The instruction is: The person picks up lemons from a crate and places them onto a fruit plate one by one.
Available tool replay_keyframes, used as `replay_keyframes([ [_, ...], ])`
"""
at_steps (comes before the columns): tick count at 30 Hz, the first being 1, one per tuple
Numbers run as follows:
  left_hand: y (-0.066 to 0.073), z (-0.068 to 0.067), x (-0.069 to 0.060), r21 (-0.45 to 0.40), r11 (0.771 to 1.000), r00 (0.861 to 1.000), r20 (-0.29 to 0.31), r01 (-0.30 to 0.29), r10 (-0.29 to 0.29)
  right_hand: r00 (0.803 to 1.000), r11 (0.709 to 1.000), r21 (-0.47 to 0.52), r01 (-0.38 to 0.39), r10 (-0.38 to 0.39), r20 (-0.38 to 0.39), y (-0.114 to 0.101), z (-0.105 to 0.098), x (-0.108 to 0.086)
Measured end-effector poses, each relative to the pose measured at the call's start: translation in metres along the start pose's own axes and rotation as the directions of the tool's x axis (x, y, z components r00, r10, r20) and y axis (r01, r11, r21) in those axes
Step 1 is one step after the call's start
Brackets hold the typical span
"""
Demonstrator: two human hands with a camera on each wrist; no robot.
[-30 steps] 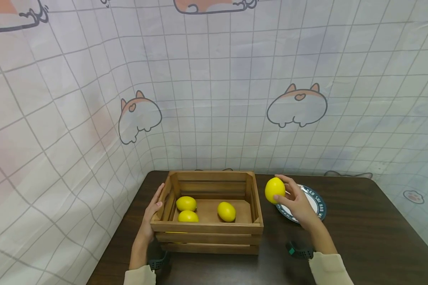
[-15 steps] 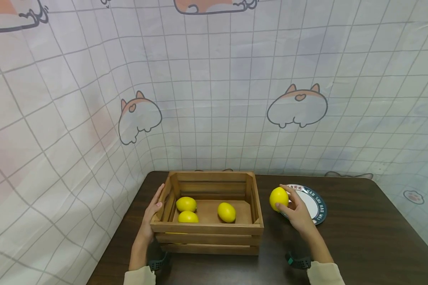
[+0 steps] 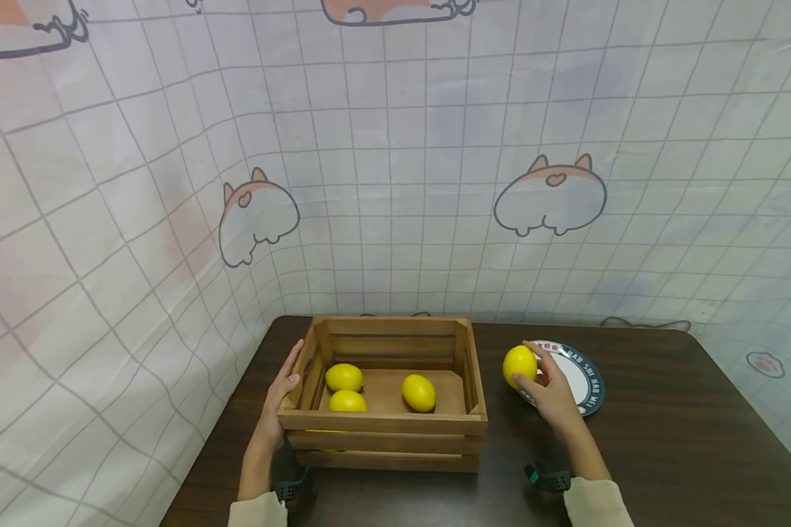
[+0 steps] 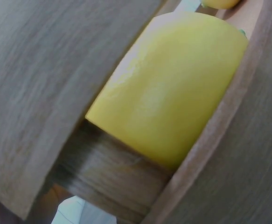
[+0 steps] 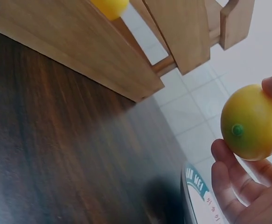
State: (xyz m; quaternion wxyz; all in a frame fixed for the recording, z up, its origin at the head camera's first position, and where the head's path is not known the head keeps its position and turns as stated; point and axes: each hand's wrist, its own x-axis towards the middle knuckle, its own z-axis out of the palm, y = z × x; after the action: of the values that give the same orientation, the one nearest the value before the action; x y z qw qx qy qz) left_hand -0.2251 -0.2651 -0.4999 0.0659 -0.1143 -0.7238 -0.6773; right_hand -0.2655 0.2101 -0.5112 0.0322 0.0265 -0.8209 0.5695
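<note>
My right hand (image 3: 552, 399) pinches a yellow lemon (image 3: 519, 366) between thumb and fingers, over the left edge of a round plate (image 3: 592, 388). In the right wrist view the lemon (image 5: 247, 123) shows its green stem end, with fingers (image 5: 240, 184) below it. My left hand (image 3: 277, 399) rests against the left end of a slatted wooden crate (image 3: 382, 422), its fingers straight along the outside. Inside the crate lie a lemon (image 3: 344, 378) at the left, another lemon (image 3: 347, 401) in front of it and a third lemon (image 3: 419, 393) farther right. The left wrist view shows a lemon (image 4: 173, 88) between slats.
Crate and plate stand on a dark wooden table (image 3: 666, 439). Behind it hangs a white gridded cloth (image 3: 422, 219) with cartoon animals. The crate's right wall (image 3: 473, 366) rises between the held lemon and the lemons inside.
My right hand with the lemon has moved right and lower, from beside the crate's right wall toward the plate, slowing lately. Left hand, crate and the lemons inside have stayed put.
</note>
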Motion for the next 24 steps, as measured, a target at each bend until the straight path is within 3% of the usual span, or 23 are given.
replay_keyframes([
  [7,-0.002,-0.001,0.0,-0.001,1.0,1.0,0.0,0.014,-0.014,1.0,1.0,0.011,0.003,-0.003,0.014,0.002,-0.002,0.009],
  [24,-0.002,-0.001,-0.001,-0.015,1.0,1.0,0.018,0.005,-0.004,0.999,0.999,-0.004,-0.033,0.033,0.018,0.017,-0.005,0.007],
])
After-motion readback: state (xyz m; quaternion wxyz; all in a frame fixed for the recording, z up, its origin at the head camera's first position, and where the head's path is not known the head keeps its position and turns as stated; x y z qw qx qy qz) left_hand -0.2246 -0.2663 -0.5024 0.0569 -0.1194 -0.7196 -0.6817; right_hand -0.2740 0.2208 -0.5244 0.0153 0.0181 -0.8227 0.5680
